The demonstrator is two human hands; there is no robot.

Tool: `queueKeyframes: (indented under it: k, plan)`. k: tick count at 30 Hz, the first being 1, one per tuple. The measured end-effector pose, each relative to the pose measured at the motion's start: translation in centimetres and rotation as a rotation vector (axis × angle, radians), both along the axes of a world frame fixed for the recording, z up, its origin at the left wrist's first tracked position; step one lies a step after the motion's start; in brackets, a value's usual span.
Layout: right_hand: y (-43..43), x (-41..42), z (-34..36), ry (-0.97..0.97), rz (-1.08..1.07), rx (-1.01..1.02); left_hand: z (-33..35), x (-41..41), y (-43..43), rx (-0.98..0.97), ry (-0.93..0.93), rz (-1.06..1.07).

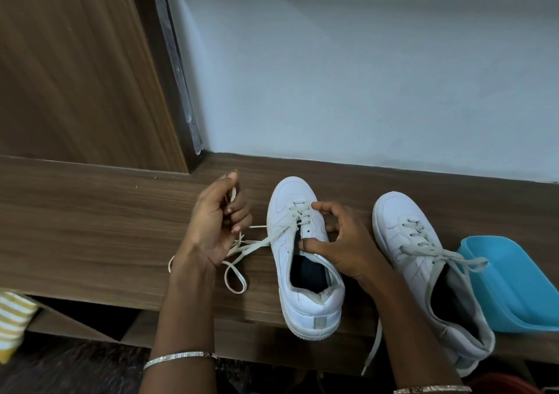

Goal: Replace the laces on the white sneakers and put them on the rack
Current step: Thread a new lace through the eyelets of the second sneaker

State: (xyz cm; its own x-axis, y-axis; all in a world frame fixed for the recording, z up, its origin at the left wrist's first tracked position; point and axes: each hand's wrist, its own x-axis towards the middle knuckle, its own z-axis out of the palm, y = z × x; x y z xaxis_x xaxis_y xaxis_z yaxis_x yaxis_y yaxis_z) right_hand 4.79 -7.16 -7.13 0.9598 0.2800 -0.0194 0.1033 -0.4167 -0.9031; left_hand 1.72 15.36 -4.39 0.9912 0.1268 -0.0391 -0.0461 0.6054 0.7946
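Note:
Two white sneakers stand on a brown wooden shelf top point(90, 230), toes toward the wall. The left sneaker point(299, 297) is laced only in its front eyelets. Its off-white lace point(242, 250) trails out to the left in loose loops. My left hand point(214, 227) is closed on that lace, one end pinched near the thumb. My right hand point(338, 242) grips the left sneaker's right side, thumb inside the opening and fingers by the eyelets. The right sneaker point(402, 236) is laced, with lace ends hanging loose over the shelf's front edge.
A light blue plastic tray point(520, 288) lies right of the right sneaker. A wooden panel point(75, 70) rises at the back left and a pale wall point(363, 76) behind the shoes. Under the front edge are a dark opening and a yellow-striped cloth point(12, 321).

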Motion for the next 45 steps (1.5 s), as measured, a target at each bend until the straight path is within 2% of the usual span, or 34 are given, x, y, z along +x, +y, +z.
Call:
queueKeyframes:
  k: [4,7,14,19,24,28,31,34,38,42,45]
  plan:
    - [0.1,-0.1,-0.1,-0.009,-0.023,-0.008,-0.7,0.1,-0.7,0.501,0.043,0.023]
    - [0.3,-0.2,-0.1,-0.008,-0.043,0.004,-1.2,-0.2,-0.7,0.876,0.048,-0.101]
    - [0.3,-0.4,0.2,0.002,-0.077,0.027,-0.9,-0.4,-0.7,0.978,0.043,-0.218]
    - [0.4,-0.3,0.5,0.026,-0.056,0.037,-1.1,-1.0,-0.1,0.750,0.200,-0.274]
    - [0.5,-0.6,1.5,-0.005,-0.043,0.043,-1.0,-0.8,-0.2,0.875,0.132,-0.303]
    - [0.8,-1.0,2.3,-0.147,-0.022,0.085,-1.2,-0.5,-0.5,0.904,0.111,-0.328]
    - [1.1,-1.2,2.7,-0.222,0.086,0.049,-1.1,-0.4,-0.7,0.873,0.113,-0.328]
    - [1.5,-1.2,2.7,-0.250,0.128,-0.053,-0.6,-0.4,-1.0,0.711,0.145,-0.251]
    - [1.5,-1.1,2.5,-0.256,0.132,-0.112,-0.1,-0.5,-0.6,0.459,0.095,-0.111]
    - [1.9,-1.3,2.9,-0.294,0.075,-0.058,0.4,-0.4,0.0,0.231,0.021,-0.002]
    - [2.9,-1.5,3.6,-0.417,-0.020,-0.011,0.8,-0.5,-0.2,0.067,-0.020,-0.063]
